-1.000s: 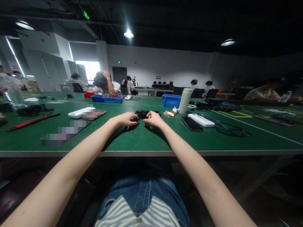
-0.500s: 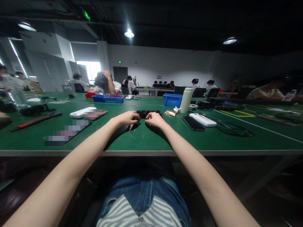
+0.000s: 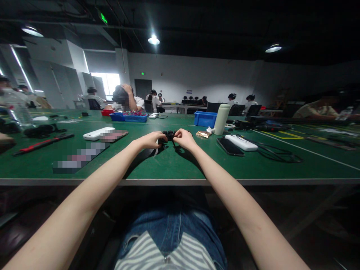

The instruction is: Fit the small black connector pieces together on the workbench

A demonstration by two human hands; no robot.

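Several small black parts (image 3: pixel 170 135) sit in a cluster on the green table; their exact kind is too dark and small to tell. My left hand (image 3: pixel 152 140) is at the cluster's left end, fingers curled, with a dark piece at the fingertips. From the right, my right hand (image 3: pixel 185 139) reaches in with thumb and fingers pinched on a small black part at the front of the cluster. The two hands are a short gap apart, and they hide some of the parts.
Right of the hands are a gold wrapper (image 3: pixel 203 134), a pale green bottle (image 3: pixel 222 119), a blue bin (image 3: pixel 204 118), a black phone (image 3: pixel 230 146) and a white power bank (image 3: pixel 241 143) with a cable. A red screwdriver (image 3: pixel 42 144) lies left. Other people sit beyond.
My right hand has moved slightly left and up, its fingers now pinched at the black parts. My left hand has hardly shifted.
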